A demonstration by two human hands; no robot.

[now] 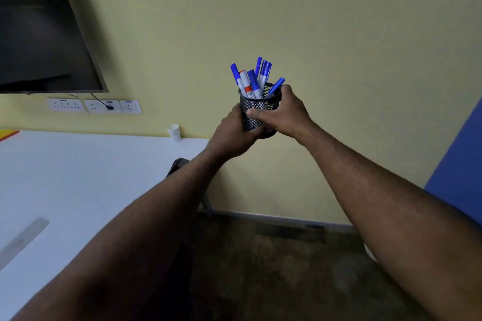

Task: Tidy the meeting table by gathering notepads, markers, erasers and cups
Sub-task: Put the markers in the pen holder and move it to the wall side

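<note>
Marker-filled mesh holder [258, 112] between both hands.

Markers [254, 81] in holder [258, 109] — cup [174, 132] on table [78, 164], left.

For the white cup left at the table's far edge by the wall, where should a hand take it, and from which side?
Grip the white cup around its side wall, about mid-height, coming from the near, open side of the table. It stands upright close to the wall, so the back looks blocked. Both the left hand and right hand currently hold the mesh holder.
</note>
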